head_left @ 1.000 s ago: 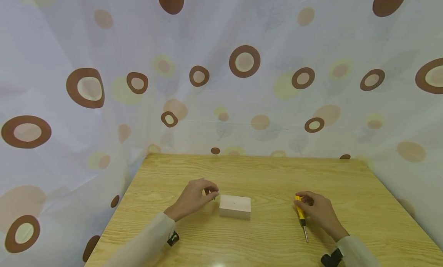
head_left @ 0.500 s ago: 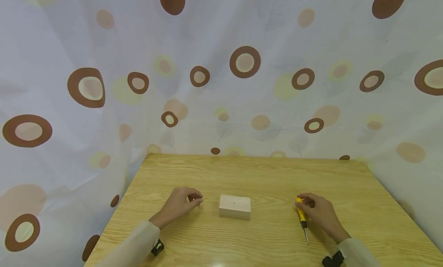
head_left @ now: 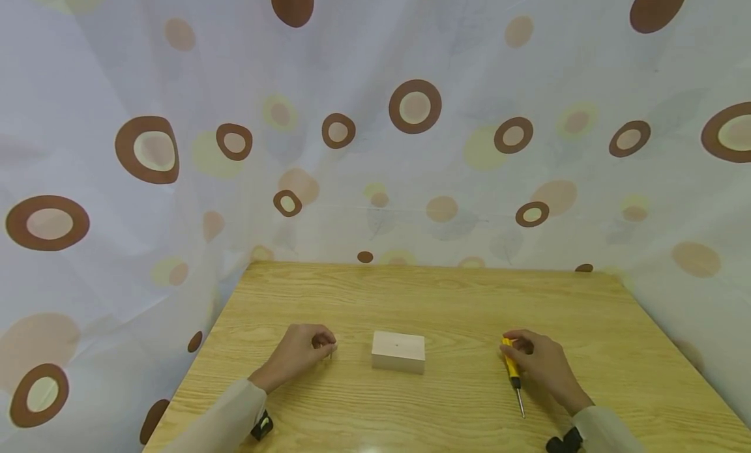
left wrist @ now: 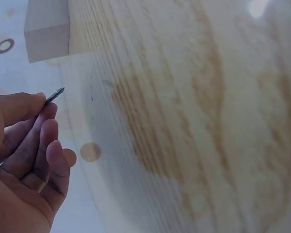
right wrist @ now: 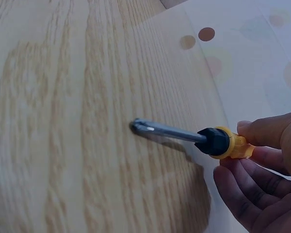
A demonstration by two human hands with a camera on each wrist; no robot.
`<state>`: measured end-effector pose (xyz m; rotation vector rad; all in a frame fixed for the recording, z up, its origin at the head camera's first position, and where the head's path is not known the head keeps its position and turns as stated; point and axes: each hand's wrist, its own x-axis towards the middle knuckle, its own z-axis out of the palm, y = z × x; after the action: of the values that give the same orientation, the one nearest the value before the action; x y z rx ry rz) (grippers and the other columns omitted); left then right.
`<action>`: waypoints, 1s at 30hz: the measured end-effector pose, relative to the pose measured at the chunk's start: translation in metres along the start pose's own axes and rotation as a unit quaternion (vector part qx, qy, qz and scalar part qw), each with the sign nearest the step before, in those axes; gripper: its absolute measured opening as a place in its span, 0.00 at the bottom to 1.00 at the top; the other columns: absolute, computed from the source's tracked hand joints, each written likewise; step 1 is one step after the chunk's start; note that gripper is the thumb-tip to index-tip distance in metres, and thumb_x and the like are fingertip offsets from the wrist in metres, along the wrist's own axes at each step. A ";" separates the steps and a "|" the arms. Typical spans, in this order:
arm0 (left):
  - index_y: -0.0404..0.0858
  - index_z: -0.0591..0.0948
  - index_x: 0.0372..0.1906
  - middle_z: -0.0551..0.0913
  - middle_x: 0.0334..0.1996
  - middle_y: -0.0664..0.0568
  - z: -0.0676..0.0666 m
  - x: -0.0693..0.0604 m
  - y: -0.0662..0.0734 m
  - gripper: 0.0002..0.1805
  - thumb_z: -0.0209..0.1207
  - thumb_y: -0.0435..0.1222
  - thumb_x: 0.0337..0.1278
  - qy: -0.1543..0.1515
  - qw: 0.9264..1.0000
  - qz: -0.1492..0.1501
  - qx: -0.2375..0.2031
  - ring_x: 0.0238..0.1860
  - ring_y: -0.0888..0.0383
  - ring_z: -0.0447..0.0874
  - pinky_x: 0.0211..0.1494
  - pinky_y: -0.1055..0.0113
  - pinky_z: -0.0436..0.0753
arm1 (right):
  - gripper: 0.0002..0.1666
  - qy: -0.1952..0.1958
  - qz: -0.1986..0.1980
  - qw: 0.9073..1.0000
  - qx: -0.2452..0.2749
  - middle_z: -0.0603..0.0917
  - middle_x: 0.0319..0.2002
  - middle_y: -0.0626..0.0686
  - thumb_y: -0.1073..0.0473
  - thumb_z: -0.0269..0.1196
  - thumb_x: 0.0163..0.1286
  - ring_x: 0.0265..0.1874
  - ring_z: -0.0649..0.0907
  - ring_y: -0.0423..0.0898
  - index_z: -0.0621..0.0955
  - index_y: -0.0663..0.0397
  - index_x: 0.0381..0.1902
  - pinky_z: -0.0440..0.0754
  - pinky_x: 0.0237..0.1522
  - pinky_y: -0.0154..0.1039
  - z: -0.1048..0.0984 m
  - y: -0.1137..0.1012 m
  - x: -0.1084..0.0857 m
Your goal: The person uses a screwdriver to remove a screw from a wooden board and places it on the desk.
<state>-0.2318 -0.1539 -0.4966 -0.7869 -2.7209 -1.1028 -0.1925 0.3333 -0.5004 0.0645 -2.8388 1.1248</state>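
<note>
Between thumb and forefinger, my left hand [head_left: 296,354] pinches a small dark screw [left wrist: 55,95], its threaded tip sticking out past the fingertips. This hand is left of a pale rectangular wooden block [head_left: 397,352], apart from it; the block has a small hole in its top. Over on the right, my right hand [head_left: 542,365] grips a yellow and black screwdriver [head_left: 512,365] by its handle. The shaft points down toward me in the head view. In the right wrist view the metal tip [right wrist: 140,126] shows close to the tabletop; whether it touches is unclear.
The wooden table [head_left: 446,303] carries the block near its middle. A pale curtain [head_left: 364,62] with brown and yellow circles hangs behind the table and along both sides. Black straps with small devices sit on both wrists.
My left hand has drawn away from the block, moving left and slightly toward me with the screw. The right hand and screwdriver have barely shifted. The block stays in place.
</note>
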 end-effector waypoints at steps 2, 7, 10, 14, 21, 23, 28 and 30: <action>0.38 0.89 0.38 0.88 0.31 0.60 0.000 -0.001 0.001 0.03 0.68 0.34 0.65 -0.009 1.000 -0.013 0.002 0.31 0.67 0.83 0.35 0.69 0.83 | 0.24 0.002 -0.001 1.000 0.000 0.86 0.39 0.52 0.51 0.69 0.72 0.34 0.83 0.45 0.83 0.63 0.57 0.81 0.26 0.36 0.001 0.001 0.000; 0.39 0.89 0.35 0.87 0.30 0.60 0.000 -0.003 0.000 0.04 0.69 0.35 0.64 -0.026 0.999 -0.030 0.005 0.31 0.67 0.83 0.35 0.69 0.83 | 0.23 0.007 -0.002 1.000 -0.010 0.86 0.38 0.51 0.51 0.69 0.72 0.34 0.83 0.44 0.84 0.62 0.56 0.81 0.26 0.35 0.003 0.002 -0.001; 0.38 0.89 0.35 0.87 0.30 0.60 0.000 -0.003 -0.001 0.04 0.69 0.35 0.65 -0.034 0.999 -0.038 0.005 0.31 0.67 0.83 0.35 0.69 0.83 | 0.24 0.004 -0.005 1.000 -0.018 0.86 0.38 0.51 0.50 0.69 0.72 0.34 0.83 0.44 0.84 0.63 0.55 0.80 0.27 0.35 0.002 0.002 -0.001; 0.38 0.88 0.35 0.87 0.29 0.59 0.000 -0.004 -0.003 0.03 0.68 0.34 0.65 -0.039 0.998 -0.040 0.004 0.30 0.66 0.83 0.34 0.70 0.83 | 0.25 -0.003 -0.007 1.000 -0.021 0.86 0.39 0.51 0.49 0.68 0.73 0.34 0.84 0.44 0.84 0.64 0.56 0.81 0.28 0.35 0.001 0.001 -0.002; 0.39 0.88 0.33 0.86 0.28 0.59 0.001 -0.005 -0.003 0.03 0.70 0.33 0.62 -0.038 0.998 -0.044 0.009 0.29 0.67 0.82 0.33 0.70 0.83 | 0.24 -0.005 -0.001 0.999 -0.032 0.86 0.39 0.50 0.49 0.69 0.72 0.35 0.84 0.45 0.85 0.63 0.55 0.81 0.29 0.35 0.001 0.001 0.000; 0.39 0.88 0.33 0.86 0.27 0.59 0.002 -0.005 -0.003 0.02 0.70 0.32 0.61 -0.039 0.998 -0.043 0.012 0.28 0.67 0.82 0.33 0.70 0.82 | 0.23 -0.006 -0.002 0.999 -0.035 0.86 0.38 0.50 0.50 0.69 0.72 0.35 0.84 0.45 0.85 0.63 0.54 0.81 0.29 0.36 0.001 0.001 0.000; 0.39 0.87 0.32 0.85 0.26 0.59 0.005 -0.005 -0.003 0.03 0.70 0.31 0.60 -0.039 0.998 -0.050 0.024 0.28 0.67 0.81 0.33 0.70 0.82 | 0.23 -0.004 -0.014 0.999 -0.045 0.86 0.37 0.50 0.50 0.70 0.71 0.34 0.84 0.45 0.85 0.63 0.53 0.81 0.30 0.37 0.003 0.002 0.001; 0.39 0.87 0.31 0.85 0.26 0.60 0.006 -0.004 -0.003 0.04 0.70 0.30 0.59 -0.038 0.998 -0.052 0.027 0.27 0.67 0.81 0.33 0.70 0.82 | 0.23 -0.003 -0.022 0.998 -0.052 0.86 0.37 0.50 0.50 0.70 0.70 0.34 0.84 0.45 0.86 0.63 0.52 0.82 0.31 0.38 0.004 0.003 0.002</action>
<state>-0.2294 -0.1538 -0.5039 -0.7007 -2.8707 -1.0349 -0.1952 0.3326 -0.5050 0.1235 -2.8794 0.9687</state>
